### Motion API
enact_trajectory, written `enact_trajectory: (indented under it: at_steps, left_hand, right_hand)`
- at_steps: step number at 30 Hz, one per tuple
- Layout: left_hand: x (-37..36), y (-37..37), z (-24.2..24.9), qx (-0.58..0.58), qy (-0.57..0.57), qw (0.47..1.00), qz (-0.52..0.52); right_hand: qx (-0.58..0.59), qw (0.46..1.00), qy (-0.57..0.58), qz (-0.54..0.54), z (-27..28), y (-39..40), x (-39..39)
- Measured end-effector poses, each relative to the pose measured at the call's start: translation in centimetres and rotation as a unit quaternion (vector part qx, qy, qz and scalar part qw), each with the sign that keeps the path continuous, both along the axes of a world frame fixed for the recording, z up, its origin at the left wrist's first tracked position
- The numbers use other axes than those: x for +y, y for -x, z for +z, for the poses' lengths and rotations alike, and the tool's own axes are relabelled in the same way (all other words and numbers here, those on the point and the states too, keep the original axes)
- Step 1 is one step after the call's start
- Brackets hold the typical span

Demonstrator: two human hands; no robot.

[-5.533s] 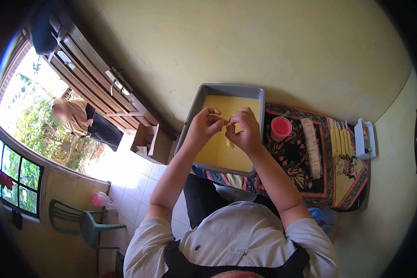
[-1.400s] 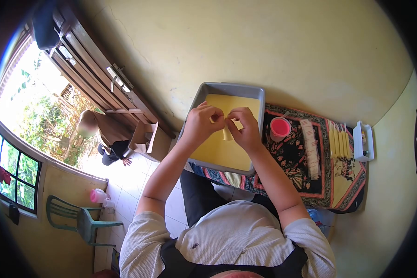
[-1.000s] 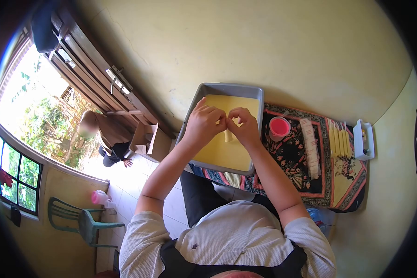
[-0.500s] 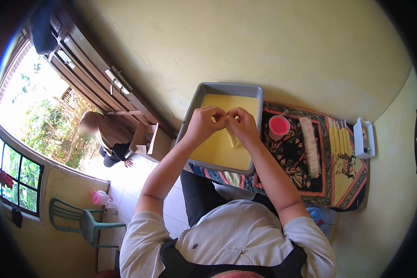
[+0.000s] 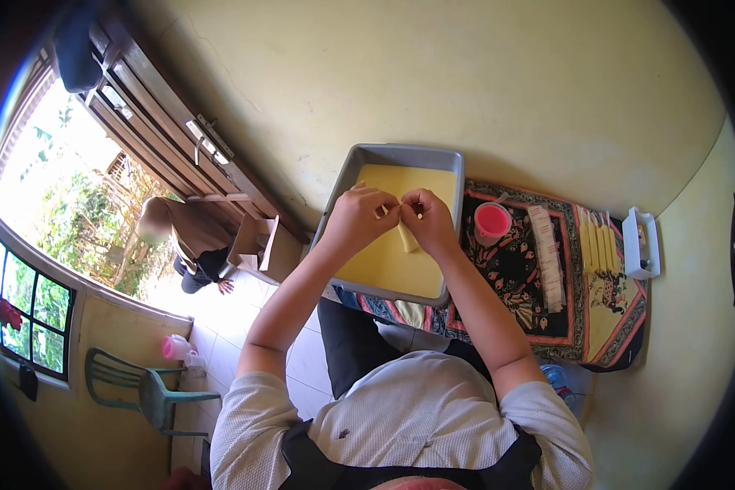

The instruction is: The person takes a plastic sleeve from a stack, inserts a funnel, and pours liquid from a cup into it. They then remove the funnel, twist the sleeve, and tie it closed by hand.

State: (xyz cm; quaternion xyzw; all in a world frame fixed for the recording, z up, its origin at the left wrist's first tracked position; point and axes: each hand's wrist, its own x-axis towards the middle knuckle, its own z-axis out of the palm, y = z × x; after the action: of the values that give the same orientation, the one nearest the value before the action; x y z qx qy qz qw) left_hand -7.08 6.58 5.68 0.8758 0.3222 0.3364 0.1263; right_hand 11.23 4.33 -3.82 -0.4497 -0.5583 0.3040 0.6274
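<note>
My left hand and my right hand meet over a grey basin of yellow liquid. Both are closed, thumbs and fingertips pinching the top of a slim plastic bag filled with something yellow. The bag hangs down from between them, its upper end hidden by the fingers. A red-pink cup with a handle stands to the right of the basin. Further right lie several filled yellow bags side by side, and a long whitish plastic strip.
A patterned cloth lies under the cup and bags. At its right end sits a white tray. To the left a person crouches by an open cardboard box near the door. A green chair stands lower left.
My left fingers have shifted slightly around the bag's top, and the bag hangs a little more to the left. The basin and the things on the cloth stay put.
</note>
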Motion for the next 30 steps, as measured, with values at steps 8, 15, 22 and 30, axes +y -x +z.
enact_trajectory:
  at_steps: [8, 15, 22, 30]
  left_hand:
    - [-0.1, 0.2, 0.7, 0.061, -0.126, 0.99, -0.002]
    - [-0.1, 0.7, 1.1, 0.076, -0.081, 0.994, -0.019]
    - [0.2, 0.9, 0.8, -0.002, 0.178, 0.984, 0.004]
    - [0.1, 0.5, 1.1, -0.031, 0.167, 0.985, 0.018]
  right_hand:
    - [-0.055, 0.998, -0.03, -0.01, 0.0, 0.2, -0.2]
    - [-0.11, 0.991, -0.067, -0.037, 0.9, 0.5, -0.7]
    - [-0.157, 0.982, -0.084, -0.057, 1.6, 0.6, -0.9]
    - [-0.114, 0.975, -0.182, -0.05, 2.0, 0.2, -0.8]
